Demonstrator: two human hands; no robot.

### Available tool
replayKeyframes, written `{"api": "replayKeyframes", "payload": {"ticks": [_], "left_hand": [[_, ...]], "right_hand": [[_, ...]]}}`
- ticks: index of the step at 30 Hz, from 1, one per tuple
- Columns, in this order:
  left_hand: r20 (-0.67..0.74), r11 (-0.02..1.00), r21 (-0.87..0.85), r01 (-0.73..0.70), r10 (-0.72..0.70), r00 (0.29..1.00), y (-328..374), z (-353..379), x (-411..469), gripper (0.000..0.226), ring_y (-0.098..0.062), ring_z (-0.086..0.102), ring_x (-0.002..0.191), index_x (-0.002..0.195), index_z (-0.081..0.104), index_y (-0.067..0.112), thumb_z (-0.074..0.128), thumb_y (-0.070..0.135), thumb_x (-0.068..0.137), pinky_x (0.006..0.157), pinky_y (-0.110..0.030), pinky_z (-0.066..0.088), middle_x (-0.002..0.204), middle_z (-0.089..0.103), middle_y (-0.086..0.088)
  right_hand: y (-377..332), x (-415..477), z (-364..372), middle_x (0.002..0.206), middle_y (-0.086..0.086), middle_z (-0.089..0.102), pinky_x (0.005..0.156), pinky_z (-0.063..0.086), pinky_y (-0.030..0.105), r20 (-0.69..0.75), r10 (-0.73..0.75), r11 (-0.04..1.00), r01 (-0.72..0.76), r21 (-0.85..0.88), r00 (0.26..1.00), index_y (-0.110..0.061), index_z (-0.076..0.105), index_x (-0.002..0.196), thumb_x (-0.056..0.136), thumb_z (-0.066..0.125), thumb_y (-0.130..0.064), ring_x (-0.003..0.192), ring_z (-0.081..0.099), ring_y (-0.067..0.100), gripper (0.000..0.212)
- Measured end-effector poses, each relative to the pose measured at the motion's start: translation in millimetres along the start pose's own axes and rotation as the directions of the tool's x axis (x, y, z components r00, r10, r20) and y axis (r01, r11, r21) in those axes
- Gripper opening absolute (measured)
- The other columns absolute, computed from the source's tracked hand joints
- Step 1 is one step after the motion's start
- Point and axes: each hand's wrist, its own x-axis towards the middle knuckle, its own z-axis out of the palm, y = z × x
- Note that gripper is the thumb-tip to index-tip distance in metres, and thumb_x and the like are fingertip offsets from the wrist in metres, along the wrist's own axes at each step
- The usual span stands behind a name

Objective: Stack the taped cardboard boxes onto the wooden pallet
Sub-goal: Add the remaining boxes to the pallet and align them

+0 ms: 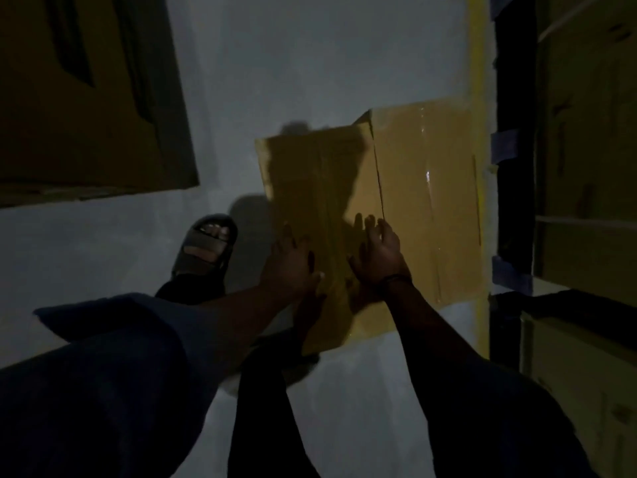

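A brown cardboard box (pixel 406 188) with clear tape along its seam rests on the pale floor in front of me, in dim light. My left hand (pixel 291 263) lies flat on the box's near left face, fingers spread. My right hand (pixel 377 250) rests on the same face just to the right, fingers spread, a dark band on the wrist. Neither hand is closed around the box. No wooden pallet can be made out in the dark.
A large flattened cardboard sheet (pixel 86 98) lies at the upper left. Stacked cardboard boxes (pixel 586 150) stand along the right behind a dark upright (pixel 513 132) with blue tape. My sandalled foot (pixel 206 246) is planted left of the box.
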Motion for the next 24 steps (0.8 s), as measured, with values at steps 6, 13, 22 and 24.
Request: {"api": "replayKeyframes", "payload": {"ticks": [6, 13, 22, 24], "left_hand": [[-0.109, 0.994, 0.055, 0.092, -0.086, 0.990, 3.0, 65.7, 47.1, 0.104, -0.067, -0.007, 0.146, 0.165, 0.003, 0.020, 0.070, 0.052, 0.092, 0.113, -0.069, 0.026, 0.166, -0.026, -0.024], [-0.195, 0.996, 0.010, 0.085, -0.081, 0.977, -4.8, 94.9, 49.4, 0.116, -0.061, -0.025, 0.145, 0.166, -0.002, 0.022, 0.077, 0.050, 0.086, 0.119, -0.070, 0.011, 0.163, -0.033, -0.025], [-0.286, 0.994, -0.089, 0.056, -0.080, 0.955, -56.3, 96.6, 36.8, 0.115, -0.061, 0.000, 0.150, 0.159, -0.001, 0.055, 0.083, 0.048, 0.081, 0.113, -0.071, 0.031, 0.162, -0.041, -0.013], [-0.291, 0.977, -0.201, -0.064, 0.003, 0.957, -68.2, 94.4, 42.2, 0.111, -0.054, 0.014, 0.152, 0.160, 0.009, 0.055, 0.085, 0.049, 0.079, 0.109, -0.063, 0.043, 0.162, -0.042, -0.009]], "right_hand": [[34.5, 67.5, 34.1, 0.168, 0.014, -0.001, 0.112, 0.039, 0.057, -0.030, -0.037, 0.997, 0.035, -0.076, 0.999, -0.022, 0.012, 0.162, 0.087, 0.073, -0.046, 0.150, 0.013, 0.042, 0.099], [30.0, 72.1, 61.5, 0.167, 0.008, -0.001, 0.108, 0.036, 0.058, -0.164, -0.025, 0.995, 0.008, -0.103, 0.986, -0.031, 0.010, 0.159, 0.078, 0.068, -0.067, 0.143, 0.020, 0.042, 0.106], [17.4, 44.4, 58.2, 0.168, -0.001, -0.015, 0.103, 0.037, 0.058, -0.235, -0.188, 0.979, 0.161, -0.128, 0.954, -0.049, 0.013, 0.156, 0.081, 0.065, -0.068, 0.138, 0.023, 0.042, 0.094], [18.9, 39.5, 60.6, 0.168, -0.006, -0.017, 0.103, 0.041, 0.059, -0.208, -0.237, 0.966, 0.208, -0.153, 0.949, -0.051, 0.016, 0.156, 0.081, 0.067, -0.067, 0.140, 0.019, 0.043, 0.092]]}}
